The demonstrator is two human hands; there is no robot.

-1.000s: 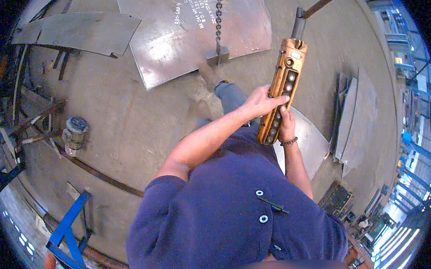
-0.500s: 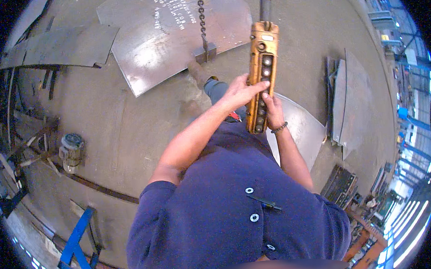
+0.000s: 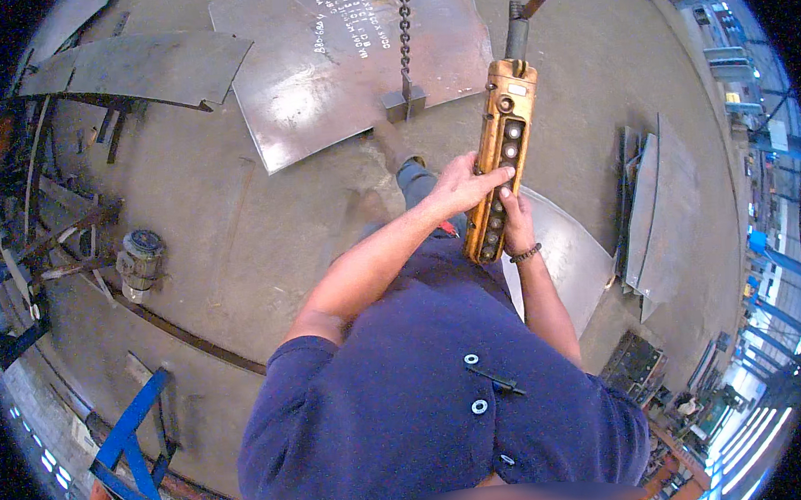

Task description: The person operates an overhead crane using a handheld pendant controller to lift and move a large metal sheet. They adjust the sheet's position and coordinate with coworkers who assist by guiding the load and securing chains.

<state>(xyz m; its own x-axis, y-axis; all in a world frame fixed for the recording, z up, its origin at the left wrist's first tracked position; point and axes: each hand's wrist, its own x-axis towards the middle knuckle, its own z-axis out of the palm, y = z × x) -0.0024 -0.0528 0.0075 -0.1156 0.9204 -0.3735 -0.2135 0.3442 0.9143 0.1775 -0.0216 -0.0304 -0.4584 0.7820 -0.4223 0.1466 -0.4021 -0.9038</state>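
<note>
Both my hands hold a long yellow crane pendant control (image 3: 503, 95) with a column of round dark buttons, its cable running up from the top. My left hand (image 3: 463, 187) wraps the left side, thumb laid across the button column. On the lower right side my right hand (image 3: 517, 218) grips it, thumb by the buttons and a beaded bracelet at the wrist. Beyond the hands hangs a chain (image 3: 406, 37), with a grey block-like metal piece (image 3: 405, 103) at its lower end, by the near edge of a large steel plate (image 3: 297, 97) bearing white handwriting.
Another plate (image 3: 568, 250) lies right of my legs, and several plates (image 3: 645, 214) stand together farther right. At left are a curved plate (image 3: 138, 72), an electric motor (image 3: 141, 262), a long bar (image 3: 193, 344) on the floor and a blue frame (image 3: 134, 436). One foot (image 3: 411, 164) shows ahead.
The floor, the plates and the chain have shifted rightward in view. My hands and the pendant sit slightly lower and farther right, the grip unchanged.
</note>
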